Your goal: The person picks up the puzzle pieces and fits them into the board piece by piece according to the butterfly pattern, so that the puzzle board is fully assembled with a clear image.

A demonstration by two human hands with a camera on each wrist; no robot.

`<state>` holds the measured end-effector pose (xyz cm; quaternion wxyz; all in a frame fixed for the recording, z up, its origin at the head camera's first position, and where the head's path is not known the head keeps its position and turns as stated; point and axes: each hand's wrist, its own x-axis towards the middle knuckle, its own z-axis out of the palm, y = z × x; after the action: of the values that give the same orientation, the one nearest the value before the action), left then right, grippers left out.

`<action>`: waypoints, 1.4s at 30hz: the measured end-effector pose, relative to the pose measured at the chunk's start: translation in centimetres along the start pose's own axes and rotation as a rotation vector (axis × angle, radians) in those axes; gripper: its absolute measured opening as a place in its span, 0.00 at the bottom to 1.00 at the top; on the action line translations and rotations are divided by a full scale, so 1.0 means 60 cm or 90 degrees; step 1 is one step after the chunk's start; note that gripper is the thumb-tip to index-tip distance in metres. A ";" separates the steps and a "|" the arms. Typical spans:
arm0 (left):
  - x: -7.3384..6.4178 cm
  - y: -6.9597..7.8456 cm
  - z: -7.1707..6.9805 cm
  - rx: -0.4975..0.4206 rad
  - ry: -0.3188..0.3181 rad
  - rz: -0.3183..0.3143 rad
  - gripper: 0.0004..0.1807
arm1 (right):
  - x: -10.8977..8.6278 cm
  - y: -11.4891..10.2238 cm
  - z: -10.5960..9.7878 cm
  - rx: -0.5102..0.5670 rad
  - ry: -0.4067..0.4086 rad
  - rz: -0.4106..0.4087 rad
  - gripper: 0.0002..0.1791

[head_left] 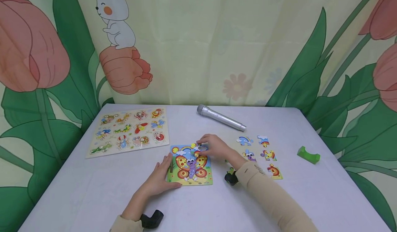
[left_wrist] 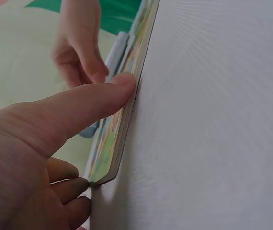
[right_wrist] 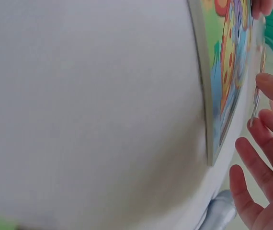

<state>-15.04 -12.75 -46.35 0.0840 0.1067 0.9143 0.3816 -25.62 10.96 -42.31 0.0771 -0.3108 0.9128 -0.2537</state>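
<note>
A square butterfly jigsaw board (head_left: 186,182) lies flat on the table in front of the person. My left hand (head_left: 157,180) holds it at its near left corner, thumb along the near edge and fingers along the left side. Over the board's far right corner, my right hand (head_left: 216,147) pinches a thin jigsaw piece (right_wrist: 256,101) between thumb and fingertips. The piece is seen edge-on in the right wrist view, so its picture is mostly hidden. Several loose jigsaw pieces, among them a snail piece (head_left: 274,171), lie right of the board, some partly covered by the right forearm.
A larger insect puzzle board (head_left: 129,145) lies at the back left. Behind the butterfly board is a silver microphone (head_left: 221,118). A green arched block (head_left: 308,155) rests at the right of the white table (head_left: 102,190). A printed curtain (head_left: 192,52) hangs behind.
</note>
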 end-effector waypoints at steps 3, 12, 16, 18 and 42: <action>0.000 -0.001 0.000 0.001 0.000 0.004 0.59 | 0.009 -0.011 0.008 0.004 -0.010 -0.008 0.24; -0.002 -0.001 -0.002 -0.002 0.002 0.010 0.59 | 0.032 -0.043 0.028 -0.044 -0.042 -0.033 0.23; -0.002 0.000 -0.003 -0.002 0.000 0.010 0.59 | 0.045 -0.055 0.034 -0.079 -0.049 -0.036 0.23; -0.003 0.000 -0.003 -0.004 0.000 0.015 0.59 | 0.050 -0.060 0.038 -0.094 -0.052 -0.037 0.23; -0.005 0.001 -0.005 -0.011 -0.004 0.009 0.59 | 0.068 -0.086 0.055 -0.170 -0.069 -0.005 0.22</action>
<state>-14.82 -13.01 -46.09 0.0852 0.1140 0.9099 0.3897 -25.17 3.60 -42.46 0.0835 -0.3353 0.9316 -0.1131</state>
